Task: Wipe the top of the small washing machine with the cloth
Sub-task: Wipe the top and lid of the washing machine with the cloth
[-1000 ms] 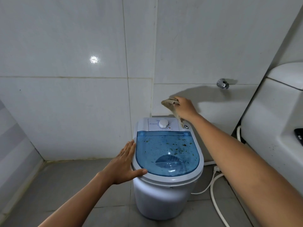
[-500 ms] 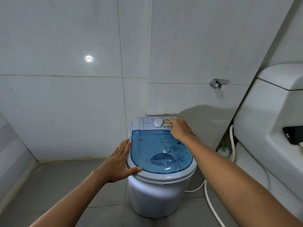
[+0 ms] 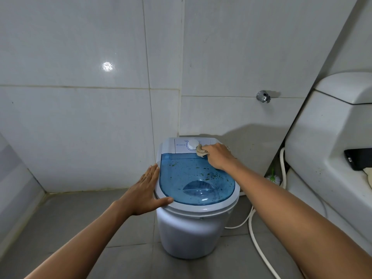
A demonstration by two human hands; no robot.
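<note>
— So, where is the cloth (image 3: 202,151)?
— At frame centre, bunched under the right hand (image 3: 217,157), beside the dial (image 3: 192,144) of the washing machine (image 3: 193,224); most is hidden.
— And the left hand (image 3: 145,191)?
— Flat and spread wide on the rim, holding nothing. The specks on the blue lid (image 3: 196,179) are unclear.

Head camera, single wide-angle view: looking forward and steeply down from the wearer's standing height, facing a tiled corner. Washing machine (image 3: 196,200) sitting centre frame, near, at arm's reach. Both forearms entering from the lower corners. Floor (image 3: 80,228) filling the lower edge, wall lines bowing toward the frame edges.
</note>
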